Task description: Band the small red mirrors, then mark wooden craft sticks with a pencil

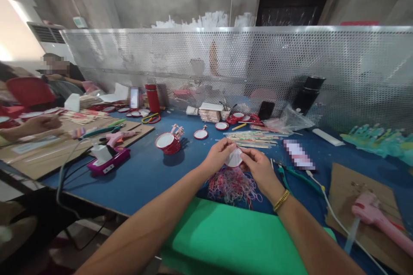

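Note:
Between both hands I hold a small round white disc with a red rim (233, 157), over the blue table. My left hand (219, 154) pinches its upper left edge, and my right hand (258, 165) grips its right edge. Just beneath lies a heap of thin pink, red and pale loops (235, 185). Farther left stands a stack of similar red-rimmed discs (167, 142), with stick-like ends poking up behind. A single such disc (200, 134) lies between the stack and my hands. Several thin patterned sticks (253, 138) are spread out behind my right hand.
Green pliers (287, 176) and a phone (298, 154) with a cable lie to the right. A pink glue gun (371, 210) rests on cardboard at the right front. At left are a purple power strip (108, 161) and another person's arm (35, 126). A perforated metal screen (180, 60) closes the back.

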The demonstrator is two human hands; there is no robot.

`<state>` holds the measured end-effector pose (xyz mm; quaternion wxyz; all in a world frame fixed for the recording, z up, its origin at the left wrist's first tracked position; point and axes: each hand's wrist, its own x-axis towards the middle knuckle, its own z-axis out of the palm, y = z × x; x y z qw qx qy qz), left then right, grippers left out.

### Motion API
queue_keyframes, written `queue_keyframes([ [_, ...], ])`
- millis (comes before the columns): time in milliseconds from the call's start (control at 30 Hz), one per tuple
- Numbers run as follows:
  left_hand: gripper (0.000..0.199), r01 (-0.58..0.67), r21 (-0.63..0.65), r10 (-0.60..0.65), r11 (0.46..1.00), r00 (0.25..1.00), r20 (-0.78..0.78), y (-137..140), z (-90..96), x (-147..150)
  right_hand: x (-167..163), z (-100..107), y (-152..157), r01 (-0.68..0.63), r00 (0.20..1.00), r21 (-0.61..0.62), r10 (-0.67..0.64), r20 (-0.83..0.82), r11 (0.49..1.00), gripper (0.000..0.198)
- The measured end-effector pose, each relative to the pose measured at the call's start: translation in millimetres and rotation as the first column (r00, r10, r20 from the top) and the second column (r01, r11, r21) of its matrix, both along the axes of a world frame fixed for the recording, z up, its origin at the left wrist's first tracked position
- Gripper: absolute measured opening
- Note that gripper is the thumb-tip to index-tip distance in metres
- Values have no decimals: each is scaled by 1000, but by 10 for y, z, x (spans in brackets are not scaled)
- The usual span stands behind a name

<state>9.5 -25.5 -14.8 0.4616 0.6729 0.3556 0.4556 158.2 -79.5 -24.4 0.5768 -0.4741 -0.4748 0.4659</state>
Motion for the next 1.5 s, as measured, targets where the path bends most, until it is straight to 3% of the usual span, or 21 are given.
queue_keyframes([
  [167,50,149,-169,-132,974,985,110,-37,-19,2,56,-69,52,87,996,29,-87,1,996,40],
  [367,78,184,-331,-146,925,980,136,-110,49,-9,66,-102,67,125,992,67,-124,-31,990,36],
  [467,81,189,-337,-154,922,980,129,-110,52,-14,61,-65,46,97,995,42,-96,-25,994,40],
  [600,80,207,-294,-176,933,976,130,-85,14,-15,73,-63,40,35,996,54,-39,86,998,44],
  [733,77,283,-188,-272,941,959,81,-71,-9,-19,120,-131,66,49,968,105,-73,238,993,39],
  [867,73,232,114,-205,966,957,-207,-70,27,-40,162,-169,85,109,920,168,-163,357,980,33],
  [967,73,225,305,-73,925,895,-439,-79,65,-61,163,-154,80,123,880,196,-198,432,973,32],
  [1133,79,261,339,-30,904,829,-558,-106,77,-72,139,-119,57,132,854,193,-211,476,972,33],
  [1500,79,288,367,-33,885,823,-567,-79,28,-51,120,-94,28,129,859,177,-200,472,976,32],
])
